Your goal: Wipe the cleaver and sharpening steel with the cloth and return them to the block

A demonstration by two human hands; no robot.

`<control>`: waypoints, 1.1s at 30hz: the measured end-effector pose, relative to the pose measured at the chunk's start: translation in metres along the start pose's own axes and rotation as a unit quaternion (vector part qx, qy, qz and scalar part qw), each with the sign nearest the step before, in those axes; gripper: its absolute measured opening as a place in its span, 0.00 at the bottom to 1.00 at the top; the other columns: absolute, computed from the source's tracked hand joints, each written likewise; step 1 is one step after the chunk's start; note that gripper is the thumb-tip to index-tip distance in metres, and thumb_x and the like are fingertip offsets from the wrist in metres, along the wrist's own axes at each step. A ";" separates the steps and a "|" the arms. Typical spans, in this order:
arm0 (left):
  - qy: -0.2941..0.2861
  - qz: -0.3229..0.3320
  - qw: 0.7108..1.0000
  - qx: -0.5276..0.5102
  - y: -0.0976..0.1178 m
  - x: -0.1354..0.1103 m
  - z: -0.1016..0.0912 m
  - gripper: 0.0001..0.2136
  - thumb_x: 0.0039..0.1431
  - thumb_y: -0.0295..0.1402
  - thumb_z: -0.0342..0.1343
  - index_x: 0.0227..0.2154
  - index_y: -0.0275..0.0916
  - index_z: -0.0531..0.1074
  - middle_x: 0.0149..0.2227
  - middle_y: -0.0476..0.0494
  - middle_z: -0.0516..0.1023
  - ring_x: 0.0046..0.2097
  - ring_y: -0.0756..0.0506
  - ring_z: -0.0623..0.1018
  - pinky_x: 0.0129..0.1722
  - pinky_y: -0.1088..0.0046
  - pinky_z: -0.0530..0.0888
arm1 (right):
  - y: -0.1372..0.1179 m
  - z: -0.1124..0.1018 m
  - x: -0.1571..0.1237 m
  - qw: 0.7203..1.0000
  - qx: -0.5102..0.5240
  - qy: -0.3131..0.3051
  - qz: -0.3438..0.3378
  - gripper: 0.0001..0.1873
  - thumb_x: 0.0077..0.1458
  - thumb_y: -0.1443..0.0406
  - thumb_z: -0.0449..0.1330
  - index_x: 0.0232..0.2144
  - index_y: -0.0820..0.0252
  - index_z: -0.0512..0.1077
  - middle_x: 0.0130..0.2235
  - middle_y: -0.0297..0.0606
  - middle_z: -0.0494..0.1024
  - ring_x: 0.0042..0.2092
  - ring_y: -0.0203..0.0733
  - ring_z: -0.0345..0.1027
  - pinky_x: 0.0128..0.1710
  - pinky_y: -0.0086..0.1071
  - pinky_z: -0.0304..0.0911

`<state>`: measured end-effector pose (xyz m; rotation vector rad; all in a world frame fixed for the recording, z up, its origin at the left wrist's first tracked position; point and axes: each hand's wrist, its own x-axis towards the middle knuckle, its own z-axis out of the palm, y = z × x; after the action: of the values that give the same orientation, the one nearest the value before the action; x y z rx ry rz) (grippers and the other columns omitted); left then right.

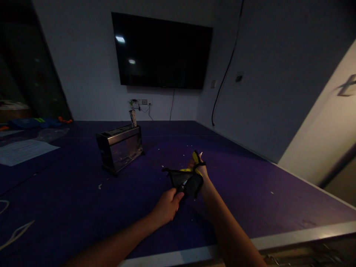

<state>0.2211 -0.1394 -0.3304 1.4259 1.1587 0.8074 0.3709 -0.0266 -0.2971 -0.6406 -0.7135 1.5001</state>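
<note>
My left hand point(166, 205) is closed in a pinch on the edge of a black and yellow glove-like strap point(185, 181). That strap is wrapped around my right hand point(198, 167), which is held out over the purple table point(250, 185). Only part of my right hand shows, and its fingers are mostly hidden behind the strap. Both forearms reach in from the bottom of the view.
A metal toaster point(120, 147) stands on the table ahead and to the left. Papers point(23, 150) and a plastic sheet lie far left. A dark wall screen point(162, 52) hangs above, with sockets and cables below it. Small crumbs dot the table.
</note>
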 end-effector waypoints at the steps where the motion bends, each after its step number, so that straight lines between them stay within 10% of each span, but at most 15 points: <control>1: 0.008 0.007 1.000 0.005 0.000 -0.001 0.000 0.14 0.57 0.46 0.47 0.27 0.39 0.60 0.16 0.57 0.60 0.15 0.55 0.59 0.18 0.77 0.52 | 0.000 -0.002 0.000 1.000 0.006 0.004 0.008 0.31 0.38 0.39 0.58 0.13 0.55 0.51 0.11 0.25 0.51 0.14 0.29 0.42 0.12 0.27 0.42; 26: 0.038 0.043 0.995 0.085 -0.001 -0.010 0.000 0.14 0.56 0.43 0.49 0.23 0.38 0.63 0.17 0.53 0.62 0.23 0.51 0.63 0.25 0.75 0.54 | -0.005 -0.034 0.018 0.999 0.023 0.031 -0.028 0.29 0.42 0.42 0.58 0.13 0.55 0.52 0.11 0.25 0.54 0.13 0.30 0.45 0.13 0.27 0.46; 33: -0.096 -0.084 0.982 -0.142 0.004 -0.010 -0.010 0.20 0.55 0.50 0.48 0.37 0.37 0.66 0.16 0.60 0.56 0.13 0.57 0.52 0.17 0.79 0.46 | -0.007 -0.034 0.013 0.997 0.055 0.058 -0.004 0.27 0.48 0.44 0.55 0.14 0.55 0.53 0.12 0.26 0.53 0.14 0.29 0.45 0.14 0.27 0.46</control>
<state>0.2099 -0.1455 -0.3239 1.1258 0.9599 0.6708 0.4002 -0.0116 -0.3139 -0.6340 -0.5409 1.4714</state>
